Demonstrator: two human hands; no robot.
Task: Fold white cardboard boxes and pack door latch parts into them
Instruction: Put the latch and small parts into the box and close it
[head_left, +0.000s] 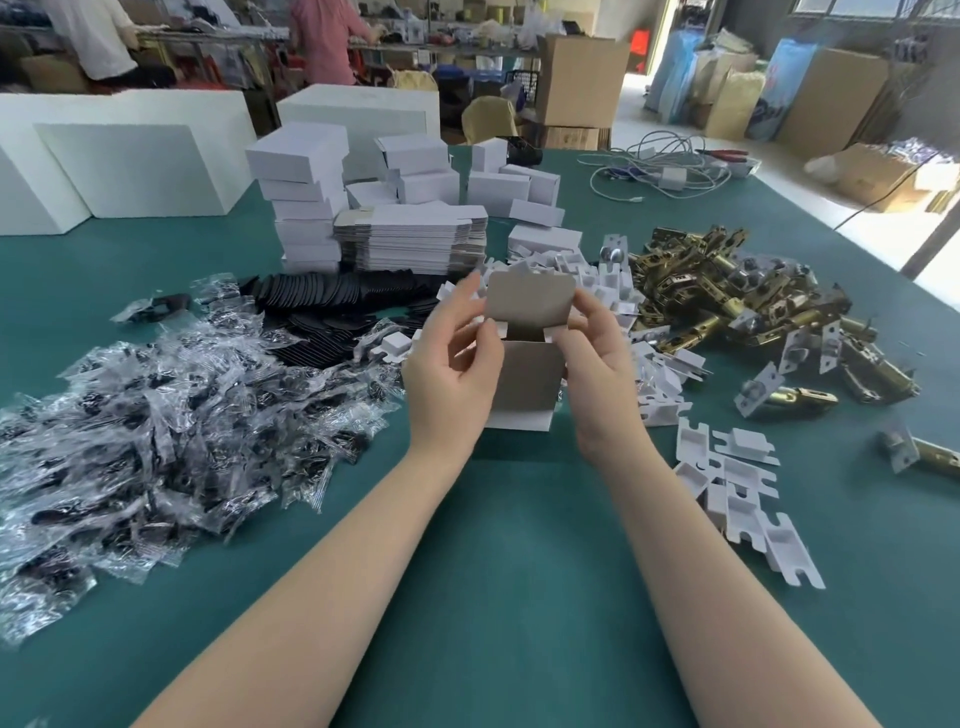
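The white cardboard box (525, 382) stands upright above the green table (498, 545), held between both hands with its top open and its grey-brown inside showing. The lid flap (530, 299) stands up at the far side, and two small side tabs jut out at the mouth. The left hand (452, 371) curls its fingers round the box's left wall, the thumb pinching the left tab. The right hand (597, 364) grips the right wall, its thumb and forefinger pinching the right corner of the lid flap. Just beyond the box lies a heap of white cardboard inserts (587, 278), with more of them (737, 499) near the right forearm. Brass door latch parts (737, 296) are piled to the right. To the left lies a spread of clear plastic packets (156, 431) with dark contents, and behind it black flat pieces (322, 306). Farther back stand a stack of flat box blanks (410, 239) and folded white boxes (306, 197).
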